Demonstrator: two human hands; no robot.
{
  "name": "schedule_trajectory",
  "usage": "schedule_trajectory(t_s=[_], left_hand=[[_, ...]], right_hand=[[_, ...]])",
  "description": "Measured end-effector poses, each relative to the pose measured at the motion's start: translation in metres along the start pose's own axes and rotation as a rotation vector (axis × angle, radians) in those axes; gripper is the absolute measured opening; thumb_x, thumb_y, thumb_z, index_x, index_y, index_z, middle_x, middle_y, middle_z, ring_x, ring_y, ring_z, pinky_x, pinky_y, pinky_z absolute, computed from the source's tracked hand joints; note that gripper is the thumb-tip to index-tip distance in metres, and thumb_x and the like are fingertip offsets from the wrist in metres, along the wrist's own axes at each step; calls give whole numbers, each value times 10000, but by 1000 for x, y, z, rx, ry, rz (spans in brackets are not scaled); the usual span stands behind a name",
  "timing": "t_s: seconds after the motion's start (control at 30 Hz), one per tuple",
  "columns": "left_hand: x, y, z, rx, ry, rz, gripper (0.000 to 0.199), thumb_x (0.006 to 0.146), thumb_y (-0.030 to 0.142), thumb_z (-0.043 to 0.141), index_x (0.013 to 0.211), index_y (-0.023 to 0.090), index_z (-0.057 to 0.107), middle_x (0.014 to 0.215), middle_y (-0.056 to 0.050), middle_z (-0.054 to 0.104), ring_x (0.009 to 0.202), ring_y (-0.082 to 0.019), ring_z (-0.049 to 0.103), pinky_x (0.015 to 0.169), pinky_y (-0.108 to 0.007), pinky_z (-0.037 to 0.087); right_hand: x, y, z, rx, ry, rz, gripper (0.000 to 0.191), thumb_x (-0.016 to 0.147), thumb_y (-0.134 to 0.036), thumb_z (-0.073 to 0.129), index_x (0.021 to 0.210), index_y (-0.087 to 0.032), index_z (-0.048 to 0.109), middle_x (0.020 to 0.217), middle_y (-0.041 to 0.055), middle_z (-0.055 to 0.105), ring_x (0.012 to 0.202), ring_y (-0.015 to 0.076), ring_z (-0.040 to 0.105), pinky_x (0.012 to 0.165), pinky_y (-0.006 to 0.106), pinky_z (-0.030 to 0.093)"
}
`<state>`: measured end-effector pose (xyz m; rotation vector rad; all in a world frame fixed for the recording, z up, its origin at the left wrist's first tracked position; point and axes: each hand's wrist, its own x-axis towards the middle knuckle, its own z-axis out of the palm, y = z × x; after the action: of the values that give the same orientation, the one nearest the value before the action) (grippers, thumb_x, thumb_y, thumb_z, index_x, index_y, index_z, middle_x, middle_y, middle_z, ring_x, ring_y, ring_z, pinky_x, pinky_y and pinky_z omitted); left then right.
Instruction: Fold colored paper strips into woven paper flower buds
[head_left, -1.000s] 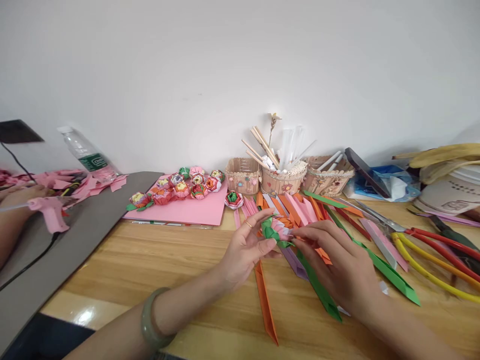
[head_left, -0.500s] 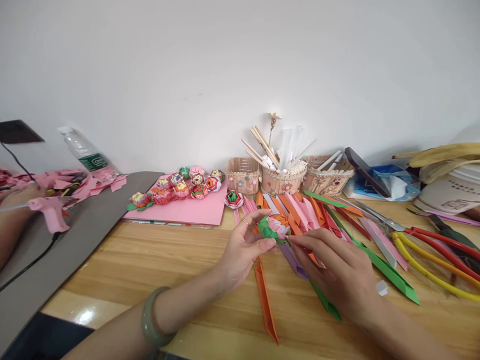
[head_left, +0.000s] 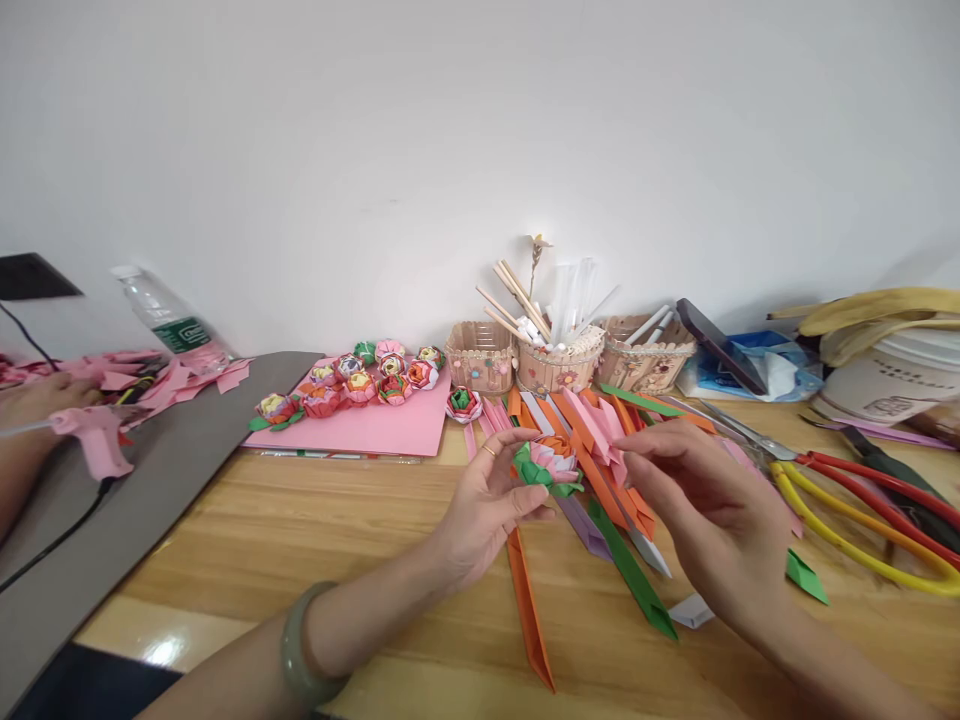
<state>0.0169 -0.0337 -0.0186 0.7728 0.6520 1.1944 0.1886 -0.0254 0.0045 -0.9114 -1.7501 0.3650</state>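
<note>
My left hand grips a small folded paper flower with pink and orange petals and green outer leaves, just above the wooden table. My right hand hovers to the flower's right with fingers curled and apart, holding nothing that I can see. Under both hands lies a fan of folded paper strips in orange, pink, green and purple. One long orange strip points toward me.
Finished paper flowers sit on a pink sheet at the back left. Three stick-built baskets line the wall. Scissors with red and yellow handles lie right. Another person's hand holds a pink glue gun far left, near a water bottle.
My right hand has let go of the flower and drawn back to the right and up. The flower in my left hand has turned, showing its pink and orange petals.
</note>
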Motion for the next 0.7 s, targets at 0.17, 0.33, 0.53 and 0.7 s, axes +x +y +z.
schedule_trajectory(t_s=[0.17, 0.33, 0.53, 0.7], left_hand=[[1, -1, 0, 56, -21, 36, 426, 599, 142, 728, 971, 239, 544, 1053, -4, 503, 796, -111, 574, 627, -220, 494], [3, -6, -5, 176, -88, 176, 431, 613, 144, 721, 985, 245, 528, 1001, 8, 519, 850, -120, 542, 723, -254, 473], [-1, -6, -6, 340, -95, 242, 463, 653, 180, 697, 1053, 255, 477, 989, -11, 574, 894, -151, 557, 794, -287, 440], [-5, -6, -3, 423, -31, 284, 449, 679, 182, 672, 1068, 271, 467, 1097, -24, 491, 958, -159, 534, 782, -264, 460]], right_hand=[[0, -3, 0, 30, -124, -50, 135, 795, -134, 549, 867, -239, 594, 775, 16, 588, 682, 151, 557, 566, 272, 454], [-3, -7, 6, -33, -266, -135, 183, 792, -90, 536, 899, -225, 601, 806, 33, 613, 715, 144, 585, 608, 262, 481], [-2, -7, 8, -50, -232, -22, 110, 798, -130, 536, 820, -205, 613, 749, 33, 609, 653, 139, 580, 572, 255, 489], [1, -11, 7, -10, -295, 77, 100, 799, -152, 519, 787, -201, 605, 731, 29, 618, 639, 143, 578, 572, 265, 486]])
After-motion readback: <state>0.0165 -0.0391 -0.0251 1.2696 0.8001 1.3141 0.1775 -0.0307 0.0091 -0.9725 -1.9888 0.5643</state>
